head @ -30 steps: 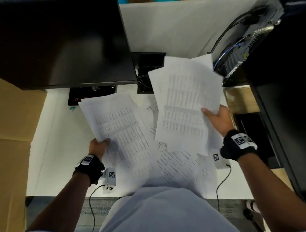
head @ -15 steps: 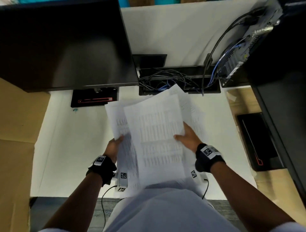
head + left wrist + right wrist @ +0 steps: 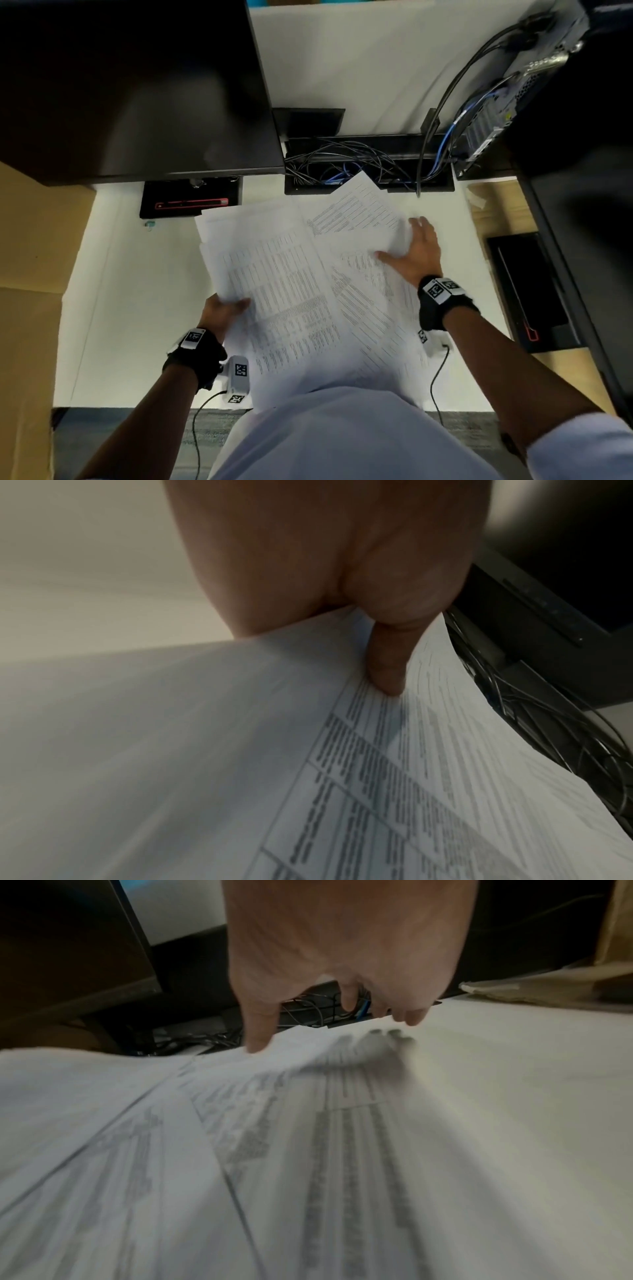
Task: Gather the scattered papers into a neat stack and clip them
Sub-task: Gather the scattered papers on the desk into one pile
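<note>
Several white printed papers [image 3: 284, 274] lie fanned and overlapping in the middle of the white desk [image 3: 137, 291]. My left hand [image 3: 222, 310] pinches the left edge of the upper bundle of papers [image 3: 377, 777], thumb [image 3: 387, 669] on top. My right hand [image 3: 414, 253] reaches over the sheets on the right [image 3: 359, 212], fingers spread. Its thumb [image 3: 257, 1042] touches the papers [image 3: 308, 1150], and its other fingers [image 3: 411, 1018] hover just above the desk. A small teal thing [image 3: 149, 224] lies at the left, too small to identify.
A dark monitor [image 3: 137, 85] stands at the back left over its black base [image 3: 191, 198]. Behind the papers is an open cable tray [image 3: 359, 161], with a computer case [image 3: 513, 85] at the back right. A black device [image 3: 527, 284] lies right; cardboard [image 3: 30, 274] left.
Both hands held the papers together in the middle. My right hand has since let go and moved right and away onto the sheets there. The papers have spread into a fan.
</note>
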Available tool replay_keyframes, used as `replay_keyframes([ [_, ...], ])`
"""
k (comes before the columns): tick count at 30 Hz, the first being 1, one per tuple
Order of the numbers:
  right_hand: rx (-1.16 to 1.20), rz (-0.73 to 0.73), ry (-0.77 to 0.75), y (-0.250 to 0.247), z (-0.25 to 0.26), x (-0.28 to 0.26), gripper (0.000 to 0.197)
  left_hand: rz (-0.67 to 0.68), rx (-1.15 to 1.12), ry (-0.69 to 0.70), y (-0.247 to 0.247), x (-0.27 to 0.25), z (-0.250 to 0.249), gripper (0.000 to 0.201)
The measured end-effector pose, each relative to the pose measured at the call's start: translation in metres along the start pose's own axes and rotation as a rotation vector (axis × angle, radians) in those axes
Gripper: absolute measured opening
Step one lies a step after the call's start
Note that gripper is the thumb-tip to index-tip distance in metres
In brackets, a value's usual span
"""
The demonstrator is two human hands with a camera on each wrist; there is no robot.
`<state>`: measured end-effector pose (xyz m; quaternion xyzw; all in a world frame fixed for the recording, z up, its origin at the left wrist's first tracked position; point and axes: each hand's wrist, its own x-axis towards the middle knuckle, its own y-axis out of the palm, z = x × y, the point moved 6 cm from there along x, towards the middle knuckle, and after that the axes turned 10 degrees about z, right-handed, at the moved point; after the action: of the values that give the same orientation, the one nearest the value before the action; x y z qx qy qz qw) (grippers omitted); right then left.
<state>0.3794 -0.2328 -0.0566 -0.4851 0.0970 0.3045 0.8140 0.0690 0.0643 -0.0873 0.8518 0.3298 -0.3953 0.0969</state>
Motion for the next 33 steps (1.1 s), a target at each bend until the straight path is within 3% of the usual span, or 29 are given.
replay_keyframes([
  [1, -0.060, 0.082, 0.018, 0.005, -0.005, 0.002, 0.120, -0.002, -0.002, 0.000, 0.000, 0.000, 0.001, 0.038],
  [3, -0.154, 0.198, -0.022, 0.023, -0.007, -0.002, 0.132, 0.004, -0.012, 0.008, 0.002, 0.000, 0.002, 0.037],
  [6, -0.213, 0.239, -0.067, 0.042, -0.003, -0.012, 0.123, 0.021, -0.024, 0.009, 0.001, 0.001, 0.004, 0.038],
  [10, -0.093, 0.217, -0.064, 0.046, 0.003, -0.023, 0.108, 0.024, -0.041, 0.006, 0.001, 0.003, 0.006, 0.039],
  [17, 0.158, 0.047, -0.133, 0.028, 0.016, -0.044, 0.095, 0.021, -0.049, 0.016, 0.001, 0.005, 0.006, 0.039],
  [21, 0.527, 0.044, 0.021, 0.028, 0.006, -0.054, 0.111, 0.021, -0.023, 0.019, 0.000, 0.005, 0.007, 0.038],
  [24, 0.684, 0.139, 0.113, 0.036, 0.005, -0.062, 0.105, 0.011, -0.014, 0.024, 0.000, 0.004, 0.007, 0.038],
  [29, 0.540, 0.412, 0.234, 0.054, -0.006, -0.076, 0.091, 0.005, -0.012, 0.033, 0.001, 0.002, 0.005, 0.036],
  [33, 0.508, 0.231, 0.137, 0.025, -0.007, -0.076, 0.076, 0.021, -0.008, 0.039, 0.002, 0.003, 0.001, 0.039],
])
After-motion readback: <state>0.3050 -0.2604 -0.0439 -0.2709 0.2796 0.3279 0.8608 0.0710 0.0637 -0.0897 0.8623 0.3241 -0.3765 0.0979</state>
